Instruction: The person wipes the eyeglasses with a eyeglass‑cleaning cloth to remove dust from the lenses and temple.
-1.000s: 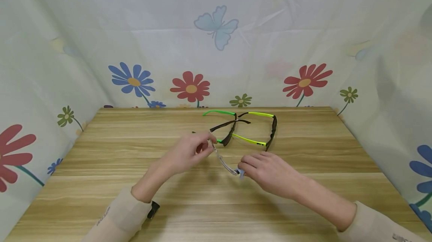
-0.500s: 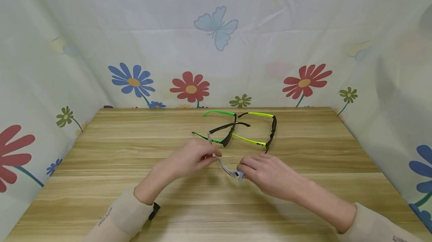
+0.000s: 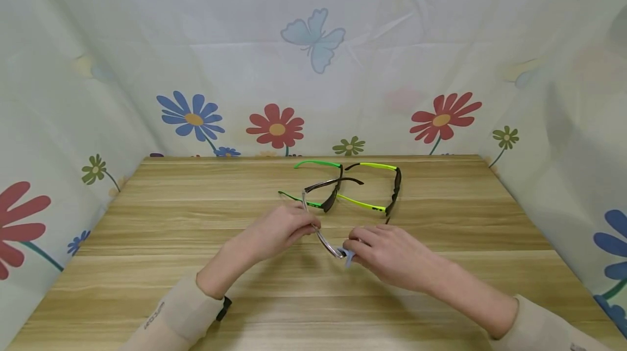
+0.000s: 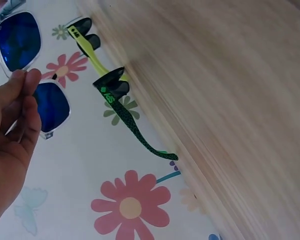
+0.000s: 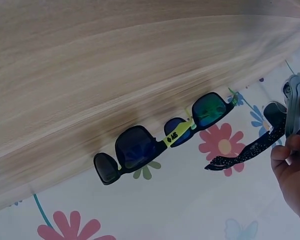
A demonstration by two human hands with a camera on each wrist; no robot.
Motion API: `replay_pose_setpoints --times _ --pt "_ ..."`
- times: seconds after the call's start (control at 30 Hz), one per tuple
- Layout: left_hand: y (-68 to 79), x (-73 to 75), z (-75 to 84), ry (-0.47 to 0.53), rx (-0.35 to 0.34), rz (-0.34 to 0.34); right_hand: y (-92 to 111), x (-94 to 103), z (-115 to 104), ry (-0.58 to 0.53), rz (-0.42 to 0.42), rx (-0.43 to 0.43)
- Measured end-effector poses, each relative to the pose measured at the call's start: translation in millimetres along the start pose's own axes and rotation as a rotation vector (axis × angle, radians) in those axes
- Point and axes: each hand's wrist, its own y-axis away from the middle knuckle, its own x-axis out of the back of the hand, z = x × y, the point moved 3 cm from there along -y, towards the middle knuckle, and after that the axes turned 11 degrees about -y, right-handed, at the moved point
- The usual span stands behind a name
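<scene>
Held above the table are sunglasses (image 3: 325, 242) with a clear frame, blue mirrored lenses (image 4: 19, 40) and dark speckled temples (image 5: 255, 148), both unfolded. My left hand (image 3: 276, 231) pinches them at the bridge, between the two lenses. At the near end of the frame, my right hand (image 3: 387, 256) grips a pale blue cloth (image 3: 348, 257) folded over the frame's corner. In the right wrist view the cloth (image 5: 293, 110) covers part of that end, with thumb and fingers pressing it. The far temple (image 3: 333, 181) sticks out toward the back, overlapping other sunglasses in the head view.
Behind the hands, green-and-black sunglasses (image 3: 330, 201) rest on the wooden table (image 3: 196, 215) with temples spread. To their right stands a yellow-and-black pair (image 3: 395, 190), close beside them. A flowered cloth backdrop (image 3: 220, 57) rises along the table's back and sides.
My left hand has slid from the frame's far corner toward me to the bridge, uncovering that corner and the green temple. My right hand with the cloth has barely shifted.
</scene>
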Motion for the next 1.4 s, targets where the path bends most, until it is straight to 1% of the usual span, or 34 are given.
replay_pose_setpoints --times 0.2,0.47,0.57,0.73,0.8,0.87,1.0,1.2,1.4 --pt "0.2 0.8 3.4 0.006 -0.068 0.052 -1.2 2.2 -1.5 -0.023 -0.007 0.016" --pt "-0.6 0.2 6.3 -0.029 -0.109 0.079 -3.6 2.9 -3.5 -0.027 0.005 0.044" --pt "-0.5 1.0 7.0 -0.076 -0.126 0.097 -4.3 2.4 -4.1 -0.003 -0.014 0.05" --pt "1.2 2.7 7.2 -0.189 -0.191 0.119 -4.2 2.1 -4.3 0.03 -0.043 0.052" --pt "1.5 3.0 6.6 -0.2 -0.204 0.115 -4.4 2.2 -4.2 0.033 -0.043 0.056" --pt "1.5 3.2 5.6 -0.193 -0.207 0.104 -4.7 2.3 -4.1 0.031 -0.037 0.06" --pt "0.6 3.4 4.6 -0.146 -0.201 0.076 -5.2 2.0 -3.8 0.017 -0.023 0.066" --pt "-0.6 2.2 3.2 -0.096 -0.18 0.04 -4.7 2.0 -2.7 -0.005 -0.007 0.063" --pt "0.4 1.1 0.0 -0.051 -0.172 0.028 -1.5 3.0 1.1 -0.004 0.009 0.05"
